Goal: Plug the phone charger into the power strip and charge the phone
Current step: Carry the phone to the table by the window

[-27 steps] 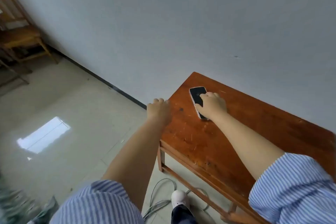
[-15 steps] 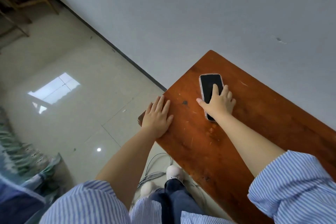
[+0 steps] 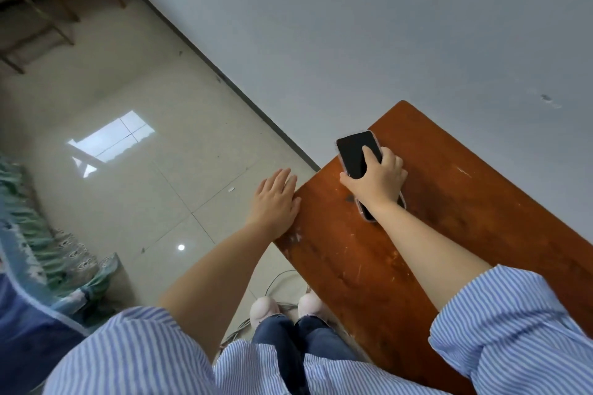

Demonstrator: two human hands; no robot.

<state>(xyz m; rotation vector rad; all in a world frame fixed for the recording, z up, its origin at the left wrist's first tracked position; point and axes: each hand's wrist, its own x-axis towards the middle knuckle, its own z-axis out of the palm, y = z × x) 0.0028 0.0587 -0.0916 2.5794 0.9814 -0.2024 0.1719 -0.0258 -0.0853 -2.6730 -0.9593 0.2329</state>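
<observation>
Hands were placed thus: right hand [image 3: 377,181] curled over the phone [image 3: 357,155] near the worktop [image 3: 449,218] corner; left hand [image 3: 276,202] spread flat at its edge. Phone was judged rigid, slick, fragile; gripping by the long edges was advised.

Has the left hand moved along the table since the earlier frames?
Yes. The left hand slid off the table top toward its left end, now resting flat over the edge.
</observation>
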